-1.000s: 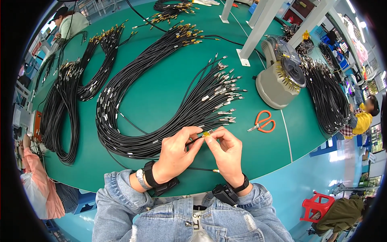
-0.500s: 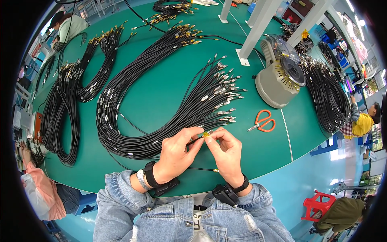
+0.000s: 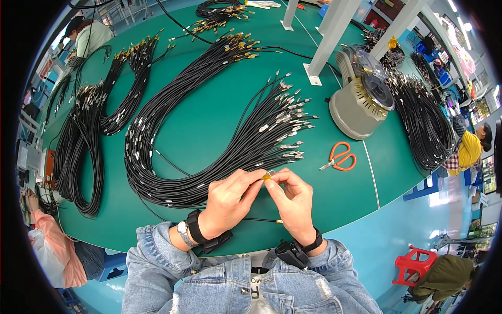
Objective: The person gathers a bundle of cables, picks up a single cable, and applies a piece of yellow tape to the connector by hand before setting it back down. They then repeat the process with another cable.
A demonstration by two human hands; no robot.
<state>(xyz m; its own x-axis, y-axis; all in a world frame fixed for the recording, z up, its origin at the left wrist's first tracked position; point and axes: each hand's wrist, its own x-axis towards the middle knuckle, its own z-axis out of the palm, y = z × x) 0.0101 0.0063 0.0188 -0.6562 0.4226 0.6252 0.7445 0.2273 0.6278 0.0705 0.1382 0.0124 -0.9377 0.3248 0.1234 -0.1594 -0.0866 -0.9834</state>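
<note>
My left hand (image 3: 229,198) and my right hand (image 3: 294,203) meet above the table's near side, both with fingers pinched together. Between their fingertips is a cable end (image 3: 271,172) with a small silvery metal connector and a yellow piece (image 3: 267,177) at it; whether that is tape or a sleeve, I cannot tell. The left fingers cover most of this cable. Just beyond the hands lies a big curved bundle of black cables (image 3: 178,183), its silvery connectors fanned out to the right. A single cable with a gold-coloured tip (image 3: 278,221) lies below, close to my right wrist.
Orange-handled scissors (image 3: 341,157) lie to the right on the green table (image 3: 334,204). Behind them stand a round grey machine (image 3: 358,112) and a white metal post (image 3: 327,57). More cable bundles (image 3: 86,152) lie at left and right. Other people sit around the room.
My hands keep nearly the same place and pinch. The left fingers have shifted slightly and now cover more of the cable. The whole view has moved a little.
</note>
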